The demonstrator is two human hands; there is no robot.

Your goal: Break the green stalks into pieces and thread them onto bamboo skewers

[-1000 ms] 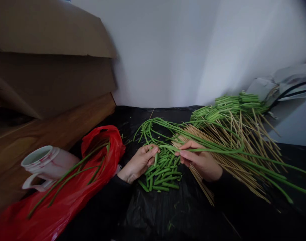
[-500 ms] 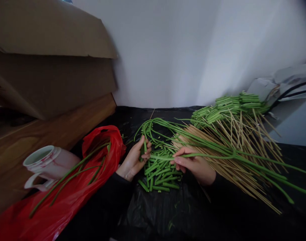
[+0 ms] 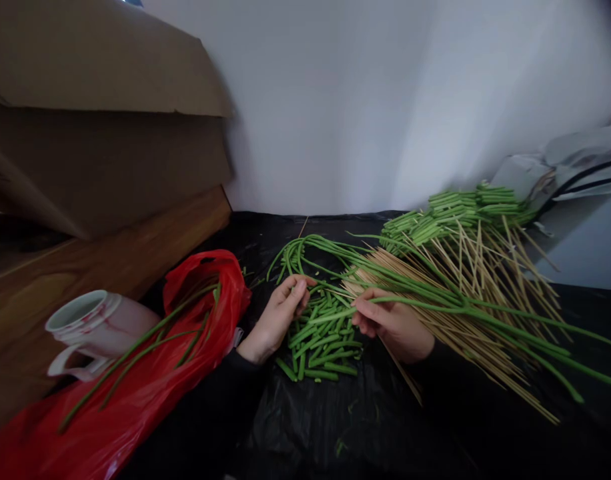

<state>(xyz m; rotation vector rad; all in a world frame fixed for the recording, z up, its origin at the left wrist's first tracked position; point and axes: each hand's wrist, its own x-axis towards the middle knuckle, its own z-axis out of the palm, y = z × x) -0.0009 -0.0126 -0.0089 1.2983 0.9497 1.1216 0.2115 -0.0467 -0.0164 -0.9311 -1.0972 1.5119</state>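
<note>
My right hand (image 3: 393, 327) pinches a long green bean (image 3: 415, 302) between thumb and fingers. Its short end points left over a heap of short bean pieces (image 3: 325, 343) on the black plastic sheet (image 3: 305, 427). My left hand (image 3: 278, 317) is closed in a pinch at the heap's upper left; what its fingertips hold, if anything, is hidden. Behind both hands lies a bundle of more long beans (image 3: 330, 245), curving at the left and trailing to the right. Bamboo skewers (image 3: 465, 360) lie under these beans, right of the heap.
Skewered bean pieces (image 3: 450, 210) are stacked at the back right, near the white wall (image 3: 335, 100). On the left are a red plastic bag (image 3: 185, 373) with a few bean stalks, a white mug (image 3: 105, 327) and a large cardboard box (image 3: 110, 133).
My left hand has turned and its fingers have come together in a pinch, near where they were. My right hand has shifted slightly right along with the bean.
</note>
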